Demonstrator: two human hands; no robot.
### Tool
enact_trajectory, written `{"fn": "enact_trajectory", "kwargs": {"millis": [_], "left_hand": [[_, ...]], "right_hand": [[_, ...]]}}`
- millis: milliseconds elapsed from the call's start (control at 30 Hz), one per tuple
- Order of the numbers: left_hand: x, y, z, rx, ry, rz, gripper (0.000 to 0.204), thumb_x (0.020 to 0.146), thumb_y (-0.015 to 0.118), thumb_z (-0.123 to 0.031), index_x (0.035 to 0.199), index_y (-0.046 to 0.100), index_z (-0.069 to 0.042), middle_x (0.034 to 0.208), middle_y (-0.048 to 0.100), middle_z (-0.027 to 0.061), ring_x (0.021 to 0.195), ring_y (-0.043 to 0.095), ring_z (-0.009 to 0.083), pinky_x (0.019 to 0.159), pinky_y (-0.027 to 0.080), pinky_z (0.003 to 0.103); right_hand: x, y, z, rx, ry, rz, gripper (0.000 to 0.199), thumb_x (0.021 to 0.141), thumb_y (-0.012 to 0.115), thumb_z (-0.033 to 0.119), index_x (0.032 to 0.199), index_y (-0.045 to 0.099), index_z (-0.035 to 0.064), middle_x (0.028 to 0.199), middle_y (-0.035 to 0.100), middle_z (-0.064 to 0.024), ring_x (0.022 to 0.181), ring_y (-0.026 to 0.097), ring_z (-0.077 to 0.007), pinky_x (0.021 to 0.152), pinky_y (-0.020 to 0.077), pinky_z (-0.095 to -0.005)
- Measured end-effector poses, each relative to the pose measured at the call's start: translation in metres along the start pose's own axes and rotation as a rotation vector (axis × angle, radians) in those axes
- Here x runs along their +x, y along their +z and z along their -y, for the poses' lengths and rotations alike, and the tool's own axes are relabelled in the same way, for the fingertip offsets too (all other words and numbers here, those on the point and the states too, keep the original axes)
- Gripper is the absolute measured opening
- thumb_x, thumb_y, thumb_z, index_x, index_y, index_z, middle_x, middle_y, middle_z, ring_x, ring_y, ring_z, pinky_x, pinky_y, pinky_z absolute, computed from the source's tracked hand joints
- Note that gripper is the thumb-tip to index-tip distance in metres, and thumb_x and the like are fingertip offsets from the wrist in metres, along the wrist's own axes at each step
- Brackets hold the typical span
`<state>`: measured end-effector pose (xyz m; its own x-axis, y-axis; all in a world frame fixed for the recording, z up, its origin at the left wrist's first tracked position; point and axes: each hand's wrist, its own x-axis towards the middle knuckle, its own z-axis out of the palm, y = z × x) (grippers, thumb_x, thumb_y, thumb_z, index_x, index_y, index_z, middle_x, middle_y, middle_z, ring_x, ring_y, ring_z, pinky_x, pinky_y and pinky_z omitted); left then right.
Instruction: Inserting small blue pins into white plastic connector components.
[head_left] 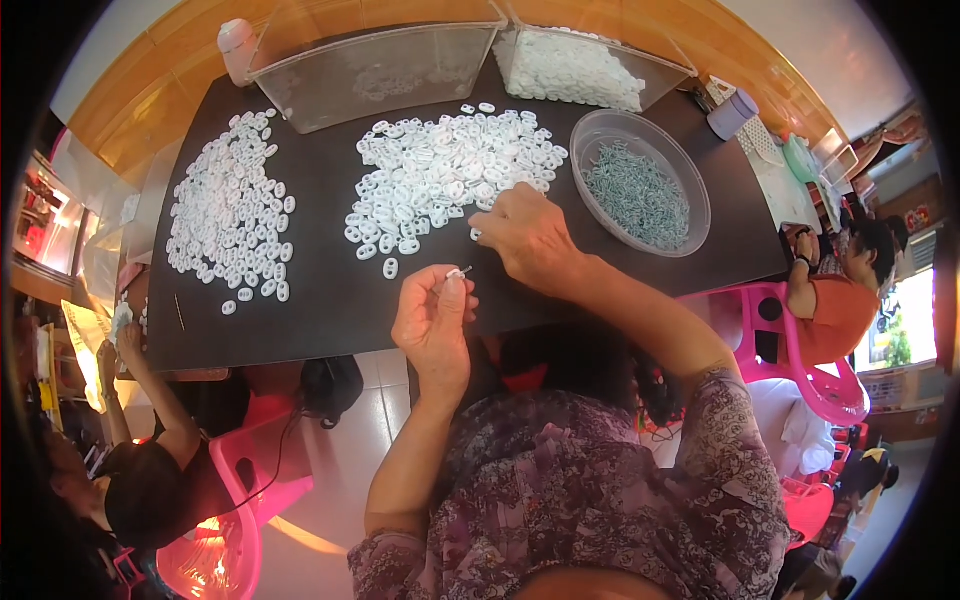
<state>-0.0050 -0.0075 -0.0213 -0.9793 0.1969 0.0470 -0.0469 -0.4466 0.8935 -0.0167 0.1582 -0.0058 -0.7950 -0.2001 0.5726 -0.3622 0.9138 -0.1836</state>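
Observation:
My left hand [433, 322] is raised near the table's front edge, pinching a small white plastic piece [457, 272] with a thin metal pin in it. My right hand [527, 232] rests palm down at the near edge of a large heap of white oval plastic pieces [440, 170], fingertips touching a piece there; whether it grips one is hidden. A clear round bowl [603, 128] of small grey metal parts [637, 193] stands just right of that hand. A second spread of white pieces [232, 205] lies to the left.
The dark table [320, 290] carries two clear plastic bins at the back, one nearly empty [375, 75], one with white pieces [575, 65]. A white bottle [238, 48] stands at the back left. Other people sit on pink chairs at left [150, 470] and right [830, 290].

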Motion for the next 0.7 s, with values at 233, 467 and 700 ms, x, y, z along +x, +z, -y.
{"fn": "enact_trajectory", "kwargs": {"millis": [233, 467, 700], "left_hand": [[-0.001, 0.001, -0.001, -0.002, 0.01, -0.004, 0.013, 0.089, 0.058, -0.011, 0.094, 0.056, 0.0, 0.078, 0.061, 0.007, 0.061, 0.055, 0.0095, 0.053, 0.044, 0.021], [0.001, 0.001, -0.002, -0.012, 0.006, -0.008, 0.012, 0.088, 0.058, -0.01, 0.093, 0.056, 0.001, 0.077, 0.061, 0.0073, 0.06, 0.055, 0.01, 0.052, 0.044, 0.022], [0.003, 0.002, -0.009, -0.05, -0.062, -0.009, 0.009, 0.088, 0.057, -0.006, 0.091, 0.056, 0.002, 0.075, 0.06, 0.0085, 0.058, 0.055, 0.0115, 0.051, 0.044, 0.022]], "right_hand": [[0.0, 0.002, 0.003, -0.034, -0.067, 0.027, 0.012, 0.07, 0.064, 0.005, 0.081, 0.061, 0.0085, 0.071, 0.047, -0.006, 0.068, 0.047, -0.0234, 0.057, 0.0379, -0.0351], [-0.004, -0.011, 0.018, 0.505, 0.305, 0.029, 0.008, 0.078, 0.063, 0.007, 0.085, 0.066, 0.006, 0.079, 0.061, -0.0047, 0.071, 0.055, -0.0158, 0.062, 0.0428, -0.027], [-0.004, -0.03, 0.032, 1.185, 0.805, 0.138, 0.013, 0.083, 0.061, 0.011, 0.09, 0.066, 0.0003, 0.072, 0.062, -0.0031, 0.062, 0.052, -0.0057, 0.054, 0.0406, -0.0193]]}}
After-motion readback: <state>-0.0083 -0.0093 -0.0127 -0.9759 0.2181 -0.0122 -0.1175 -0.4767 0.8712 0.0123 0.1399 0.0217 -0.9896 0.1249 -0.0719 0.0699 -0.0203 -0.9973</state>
